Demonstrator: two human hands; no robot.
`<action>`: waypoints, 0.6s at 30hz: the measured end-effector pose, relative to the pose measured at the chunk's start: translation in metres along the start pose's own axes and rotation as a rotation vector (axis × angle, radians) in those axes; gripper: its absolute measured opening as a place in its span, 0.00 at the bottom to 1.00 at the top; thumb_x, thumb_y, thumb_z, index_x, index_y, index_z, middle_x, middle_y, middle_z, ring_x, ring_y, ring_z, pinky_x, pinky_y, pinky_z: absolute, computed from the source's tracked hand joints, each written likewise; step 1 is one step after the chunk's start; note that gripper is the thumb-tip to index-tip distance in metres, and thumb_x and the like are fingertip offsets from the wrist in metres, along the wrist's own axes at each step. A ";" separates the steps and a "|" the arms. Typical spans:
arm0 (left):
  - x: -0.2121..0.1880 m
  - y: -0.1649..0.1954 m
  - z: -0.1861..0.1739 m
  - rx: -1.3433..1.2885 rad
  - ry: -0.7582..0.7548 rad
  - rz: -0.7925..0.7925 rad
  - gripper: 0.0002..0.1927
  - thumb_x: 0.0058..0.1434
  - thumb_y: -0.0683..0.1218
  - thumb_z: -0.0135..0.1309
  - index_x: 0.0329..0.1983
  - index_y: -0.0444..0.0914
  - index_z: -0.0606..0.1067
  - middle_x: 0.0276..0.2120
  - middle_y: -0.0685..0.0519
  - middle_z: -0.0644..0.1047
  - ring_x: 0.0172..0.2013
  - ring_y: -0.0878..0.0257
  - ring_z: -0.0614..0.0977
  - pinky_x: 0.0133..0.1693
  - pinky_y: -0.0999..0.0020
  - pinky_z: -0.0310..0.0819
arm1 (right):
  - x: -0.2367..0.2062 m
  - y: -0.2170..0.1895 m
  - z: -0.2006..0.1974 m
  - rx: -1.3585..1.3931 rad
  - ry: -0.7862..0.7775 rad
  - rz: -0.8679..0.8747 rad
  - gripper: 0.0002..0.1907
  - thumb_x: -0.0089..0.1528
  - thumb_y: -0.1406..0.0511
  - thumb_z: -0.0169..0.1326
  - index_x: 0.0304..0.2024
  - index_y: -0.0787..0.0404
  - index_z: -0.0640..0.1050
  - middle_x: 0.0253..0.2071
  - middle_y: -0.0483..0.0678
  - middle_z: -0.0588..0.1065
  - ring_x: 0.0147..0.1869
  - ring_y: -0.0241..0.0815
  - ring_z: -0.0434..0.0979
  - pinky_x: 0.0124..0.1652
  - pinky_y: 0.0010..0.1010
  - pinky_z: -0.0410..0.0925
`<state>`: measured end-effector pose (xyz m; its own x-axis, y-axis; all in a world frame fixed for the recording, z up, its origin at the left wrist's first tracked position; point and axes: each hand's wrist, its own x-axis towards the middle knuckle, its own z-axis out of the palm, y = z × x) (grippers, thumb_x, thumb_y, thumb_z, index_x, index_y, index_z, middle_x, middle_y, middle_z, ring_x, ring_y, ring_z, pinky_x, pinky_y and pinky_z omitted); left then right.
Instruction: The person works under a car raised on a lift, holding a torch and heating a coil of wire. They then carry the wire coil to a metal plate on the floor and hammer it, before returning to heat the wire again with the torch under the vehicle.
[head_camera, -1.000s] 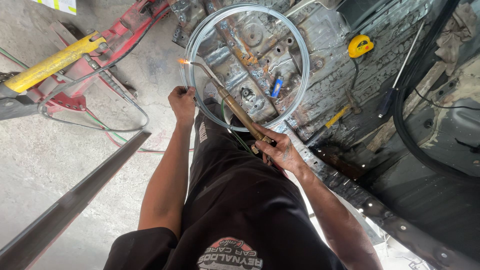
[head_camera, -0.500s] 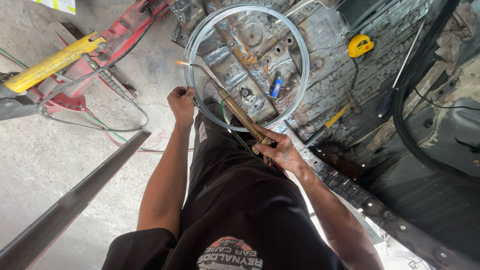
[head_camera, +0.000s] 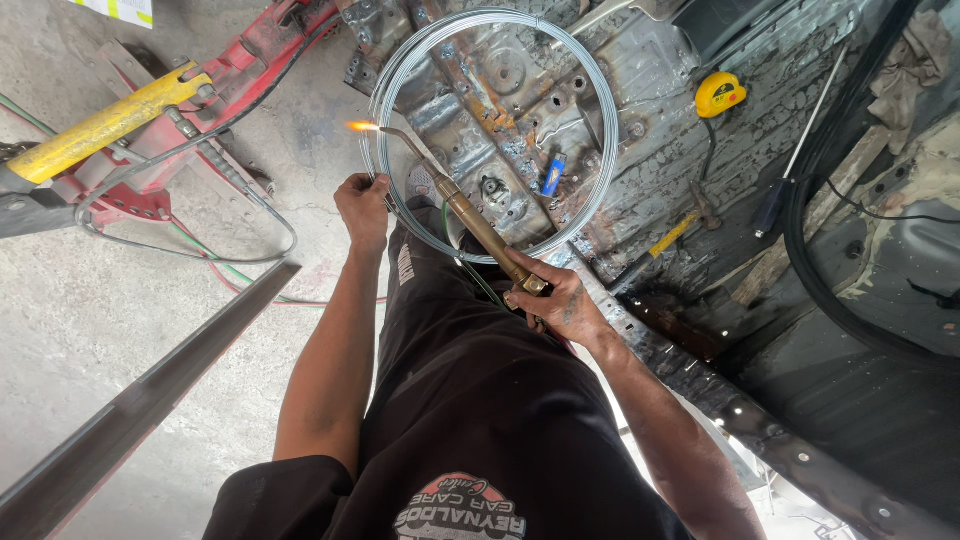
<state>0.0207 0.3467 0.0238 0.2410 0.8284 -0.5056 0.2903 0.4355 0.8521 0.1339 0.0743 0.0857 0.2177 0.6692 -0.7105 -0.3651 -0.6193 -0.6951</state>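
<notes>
Flame (head_camera: 362, 126) from the torch (head_camera: 470, 215) gripped in my right hand (head_camera: 555, 300) could scorch my left hand (head_camera: 362, 205), clamped on the wire coil (head_camera: 600, 120) just below it.

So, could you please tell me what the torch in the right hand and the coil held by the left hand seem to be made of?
The torch looks like brass: a golden-brown, dull tube, ending in a thinner grey metal tip with a flame. The right hand holds its base. The wire coil looks like bare steel, perhaps galvanised: thin, silvery-grey strands with a light sheen. The left hand pinches it.
</notes>
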 end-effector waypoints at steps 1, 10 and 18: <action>0.000 0.000 0.000 -0.002 0.000 0.001 0.06 0.61 0.38 0.60 0.32 0.28 0.77 0.23 0.51 0.77 0.21 0.68 0.74 0.25 0.71 0.69 | 0.000 0.001 0.000 0.001 0.003 0.003 0.36 0.60 0.70 0.61 0.71 0.54 0.67 0.29 0.43 0.76 0.22 0.29 0.73 0.23 0.25 0.70; 0.000 -0.001 0.000 -0.004 -0.010 0.002 0.07 0.62 0.38 0.60 0.32 0.27 0.77 0.22 0.51 0.76 0.20 0.68 0.73 0.23 0.71 0.67 | 0.000 0.002 -0.001 -0.004 0.000 -0.018 0.36 0.60 0.70 0.61 0.71 0.54 0.67 0.29 0.43 0.76 0.22 0.29 0.73 0.22 0.25 0.70; 0.001 0.000 0.000 -0.011 -0.006 -0.011 0.06 0.62 0.38 0.60 0.32 0.27 0.77 0.23 0.51 0.76 0.20 0.67 0.74 0.23 0.71 0.68 | 0.000 -0.001 0.000 0.017 0.005 0.001 0.36 0.60 0.70 0.62 0.71 0.54 0.67 0.28 0.43 0.75 0.22 0.29 0.72 0.22 0.25 0.69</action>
<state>0.0213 0.3471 0.0232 0.2436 0.8216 -0.5154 0.2828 0.4482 0.8480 0.1346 0.0750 0.0868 0.2225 0.6665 -0.7115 -0.3803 -0.6127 -0.6928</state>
